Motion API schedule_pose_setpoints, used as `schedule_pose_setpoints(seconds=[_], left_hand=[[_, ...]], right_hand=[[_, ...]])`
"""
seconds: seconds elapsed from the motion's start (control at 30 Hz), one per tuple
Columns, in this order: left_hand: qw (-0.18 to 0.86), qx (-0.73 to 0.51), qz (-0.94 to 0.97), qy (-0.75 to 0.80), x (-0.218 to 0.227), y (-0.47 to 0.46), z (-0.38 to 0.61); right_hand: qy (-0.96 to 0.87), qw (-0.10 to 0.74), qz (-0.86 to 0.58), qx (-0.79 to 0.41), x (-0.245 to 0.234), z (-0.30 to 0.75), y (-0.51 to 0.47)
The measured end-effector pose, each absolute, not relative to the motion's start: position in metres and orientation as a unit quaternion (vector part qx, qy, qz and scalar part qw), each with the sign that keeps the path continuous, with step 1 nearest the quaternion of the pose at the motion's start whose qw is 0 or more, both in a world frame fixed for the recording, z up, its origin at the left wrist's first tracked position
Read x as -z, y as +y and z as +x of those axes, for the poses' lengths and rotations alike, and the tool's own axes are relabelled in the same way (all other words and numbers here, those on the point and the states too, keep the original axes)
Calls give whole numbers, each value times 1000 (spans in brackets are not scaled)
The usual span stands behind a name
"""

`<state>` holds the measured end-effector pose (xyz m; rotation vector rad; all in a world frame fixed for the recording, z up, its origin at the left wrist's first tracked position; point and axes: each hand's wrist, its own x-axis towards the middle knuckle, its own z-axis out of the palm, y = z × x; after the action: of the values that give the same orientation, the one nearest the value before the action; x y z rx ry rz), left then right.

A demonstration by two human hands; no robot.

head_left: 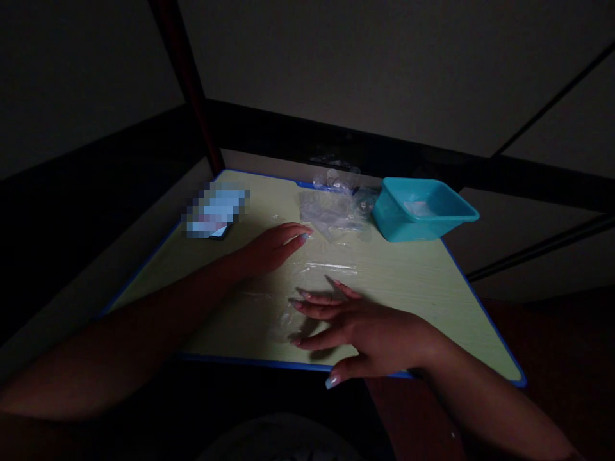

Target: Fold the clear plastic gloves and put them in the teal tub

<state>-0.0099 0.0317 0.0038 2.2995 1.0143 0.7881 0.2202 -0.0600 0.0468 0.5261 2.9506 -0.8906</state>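
A clear plastic sheet or bag (pixel 288 291) lies flat on the pale green table (pixel 413 288). My left hand (pixel 271 246) rests on the sheet's far edge, palm down, fingers stretched out toward the right. Nearer the table's front edge, my right hand (pixel 355 326) lies on the sheet's near part with its fingers spread and pointing left. Neither hand grips anything.
A teal plastic tub (pixel 418 211) with something white inside stands at the back right. A heap of crumpled clear plastic bags (pixel 336 205) lies just left of it. A phone (pixel 214 211) rests at the back left. The table has a blue rim (pixel 269 363); the surroundings are dark.
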Motion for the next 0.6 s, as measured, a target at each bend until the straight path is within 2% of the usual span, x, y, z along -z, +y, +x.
schedule_pose_setpoints(seconds=[0.1, 0.17, 0.4, 0.6], left_hand=[[263, -305, 837, 370, -4, 31, -8], [267, -314, 835, 365, -5, 30, -7], [293, -301, 837, 350, -14, 27, -7], [406, -205, 833, 315, -14, 26, -11]], right_hand=[[935, 58, 188, 297, -44, 222, -58], [931, 58, 195, 304, -43, 221, -57], [926, 5, 204, 319, -45, 215, -54], [903, -60, 246, 347, -41, 217, -44]])
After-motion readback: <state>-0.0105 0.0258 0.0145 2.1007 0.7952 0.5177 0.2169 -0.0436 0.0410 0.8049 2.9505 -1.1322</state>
